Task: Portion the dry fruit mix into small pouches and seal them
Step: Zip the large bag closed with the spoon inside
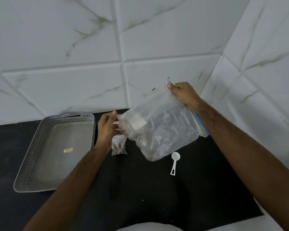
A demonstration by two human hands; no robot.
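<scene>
Two hands grip the large bag (160, 127), left hand (107, 127) at its corner, right hand (183, 94) at its top.

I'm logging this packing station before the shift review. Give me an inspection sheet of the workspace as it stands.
Surface: black counter, pale specks on it.
Job's things: large clear zip bag held up, tilted; small filled pouch below the left hand; white scoop lying on the counter.
Clutter: grey perforated tray, only a yellow sticker inside.
Grippers: left hand pinches the bag's lower corner; right hand grips its zip edge.
Cables: nothing seen.
Surroundings: white marbled wall tiles.
</scene>
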